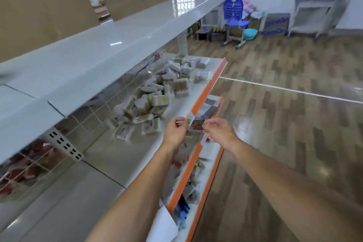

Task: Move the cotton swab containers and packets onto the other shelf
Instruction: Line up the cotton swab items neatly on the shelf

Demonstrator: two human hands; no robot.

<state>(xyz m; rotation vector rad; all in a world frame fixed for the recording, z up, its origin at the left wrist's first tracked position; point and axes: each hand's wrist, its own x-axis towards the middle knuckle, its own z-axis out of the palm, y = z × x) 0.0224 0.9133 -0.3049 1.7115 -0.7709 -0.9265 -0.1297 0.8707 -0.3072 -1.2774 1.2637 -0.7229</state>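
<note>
White shelf [198, 92] with orange edge, wood floor [294, 124] to the right. Swab packets [155, 96] heaped far along it. Both hands [174, 133] [218, 129] pinch one packet [194, 125].

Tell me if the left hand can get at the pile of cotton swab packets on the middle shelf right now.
Probably yes: the pile lies uncovered just beyond the left hand, but that hand is pinching a small packet.

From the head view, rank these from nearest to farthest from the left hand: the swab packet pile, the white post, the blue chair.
From the left hand:
1. Swab packet pile, just ahead on the shelf.
2. White post, at the shelf's far end.
3. Blue chair, across the floor by the wall.
</note>
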